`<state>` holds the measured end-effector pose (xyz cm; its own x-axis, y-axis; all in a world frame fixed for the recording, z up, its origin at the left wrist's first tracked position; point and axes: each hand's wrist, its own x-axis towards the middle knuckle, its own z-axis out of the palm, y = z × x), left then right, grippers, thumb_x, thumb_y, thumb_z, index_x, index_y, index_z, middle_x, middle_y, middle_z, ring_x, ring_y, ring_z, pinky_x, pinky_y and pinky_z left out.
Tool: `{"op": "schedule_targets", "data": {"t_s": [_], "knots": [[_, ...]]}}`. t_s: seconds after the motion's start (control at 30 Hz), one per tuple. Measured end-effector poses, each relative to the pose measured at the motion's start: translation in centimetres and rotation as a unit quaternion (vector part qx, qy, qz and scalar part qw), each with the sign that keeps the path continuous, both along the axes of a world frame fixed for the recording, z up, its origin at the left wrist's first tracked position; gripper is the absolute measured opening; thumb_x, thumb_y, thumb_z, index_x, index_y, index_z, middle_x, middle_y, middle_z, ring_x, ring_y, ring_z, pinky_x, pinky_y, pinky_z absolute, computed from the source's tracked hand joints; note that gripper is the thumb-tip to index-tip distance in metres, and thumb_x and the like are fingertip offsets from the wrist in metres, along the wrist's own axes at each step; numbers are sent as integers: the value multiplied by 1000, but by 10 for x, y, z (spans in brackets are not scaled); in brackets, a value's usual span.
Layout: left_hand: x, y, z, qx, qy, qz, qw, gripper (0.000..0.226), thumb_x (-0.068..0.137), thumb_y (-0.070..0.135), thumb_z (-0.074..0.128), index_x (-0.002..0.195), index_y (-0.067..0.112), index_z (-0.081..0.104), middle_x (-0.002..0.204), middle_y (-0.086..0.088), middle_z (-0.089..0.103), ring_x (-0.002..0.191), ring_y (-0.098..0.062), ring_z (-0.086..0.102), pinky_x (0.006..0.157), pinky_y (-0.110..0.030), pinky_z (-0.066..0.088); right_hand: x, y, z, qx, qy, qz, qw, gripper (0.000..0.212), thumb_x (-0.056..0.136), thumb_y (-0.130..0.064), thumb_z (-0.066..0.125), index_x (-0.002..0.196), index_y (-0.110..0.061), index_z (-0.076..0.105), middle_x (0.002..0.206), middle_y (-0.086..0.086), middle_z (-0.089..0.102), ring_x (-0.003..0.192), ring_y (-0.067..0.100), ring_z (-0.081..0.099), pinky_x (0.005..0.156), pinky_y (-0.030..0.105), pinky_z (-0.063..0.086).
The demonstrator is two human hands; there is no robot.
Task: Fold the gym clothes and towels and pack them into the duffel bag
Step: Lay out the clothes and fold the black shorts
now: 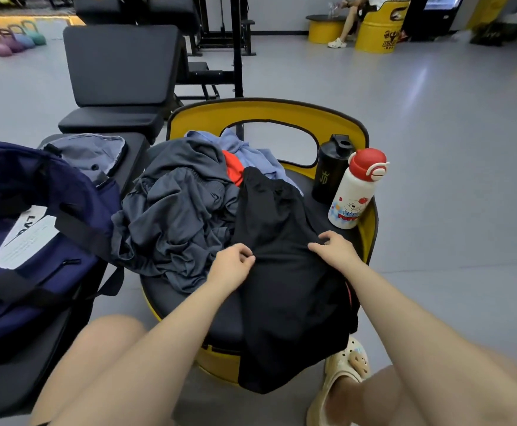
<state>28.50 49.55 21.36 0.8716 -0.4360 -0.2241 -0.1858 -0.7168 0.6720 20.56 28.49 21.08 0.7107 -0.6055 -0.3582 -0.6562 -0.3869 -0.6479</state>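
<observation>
A black garment [284, 272] lies spread over the yellow barrel chair [269, 110], its lower end hanging off the seat's front edge. My left hand [232, 265] pinches the garment's left edge. My right hand [334, 249] pinches its right edge, fingers curled into the cloth. Behind it sits a crumpled heap: a dark grey garment [174, 216], a light blue one [244, 149] and a red-orange piece [232, 170]. The navy duffel bag [30, 241] rests on a black bench to the left, its top open, a white label showing.
A black shaker bottle [330, 170] and a white bottle with a red cap [355, 192] stand on the seat's right side. Black gym benches [122, 66] stand behind. Kettlebells [17, 40] sit far left. A person sits by yellow drums [377, 29] at the back.
</observation>
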Motion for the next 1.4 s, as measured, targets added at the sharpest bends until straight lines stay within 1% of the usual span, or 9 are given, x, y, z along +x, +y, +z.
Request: {"op": "schedule_targets", "data": {"t_s": [0.3,0.47,0.6,0.67,0.73,0.83,1.03,1.2,1.4], "knots": [[62,-37,19,-85,35,87,992,41,92,26,58,131,16,48,131,-9,53,118,-23,51,92,-28,39,65,-14,-3,-35,-31,-1,999,59,91,-44,59,136,-8,46,129,9,58,120,27,53,94,36,43],[92,-69,13,-137,11,119,983,50,91,25,60,135,13,41,134,-10,48,121,-23,49,93,-26,37,107,-24,-1,-26,-71,-1,997,62,92,-43,57,141,-8,42,135,9,55,126,27,48,95,31,38],[113,-89,1,-121,3,117,986,59,87,29,65,137,13,38,134,-8,49,122,-24,48,91,-29,39,128,-29,-7,-10,-107,-24,994,62,92,-42,58,141,-9,41,137,10,52,127,27,47,88,28,35],[120,-93,-8,-108,5,127,986,64,84,32,67,138,13,38,134,-7,51,123,-25,49,94,-32,40,134,-32,-13,3,-112,-38,993,63,91,-40,60,142,-8,39,138,11,51,129,28,45,94,30,37],[125,-92,-17,-95,16,153,984,57,84,32,67,133,12,47,129,-8,57,120,-26,52,94,-33,42,137,-33,-18,17,-110,-49,993,58,92,-33,62,139,-5,44,137,13,52,128,29,46,99,32,37],[136,-86,-22,-132,65,183,972,25,81,23,69,103,12,69,106,-10,69,104,-29,63,85,-33,48,141,-32,-20,39,-124,-70,989,42,93,-21,61,130,-4,55,132,13,56,125,30,49,95,31,38],[149,-87,0,-175,-12,172,969,9,84,28,65,87,21,62,96,-2,67,93,-23,59,76,-29,43,159,-33,-16,-22,-216,-119,969,21,96,-23,55,112,-13,62,117,6,63,108,25,57,77,27,36],[149,-92,-1,-158,-48,189,968,26,87,39,62,94,14,59,100,-7,65,98,-26,57,73,-27,36,172,-34,-23,-93,-133,-91,982,32,100,-32,46,129,-23,52,126,7,58,113,32,54,81,36,41],[144,-79,-11,-95,15,138,986,54,86,54,58,111,7,60,116,-11,63,113,-28,54,84,-29,40,161,-36,-33,-113,-73,12,991,50,98,-37,49,141,-11,40,135,14,49,123,32,47,89,38,42]]}}
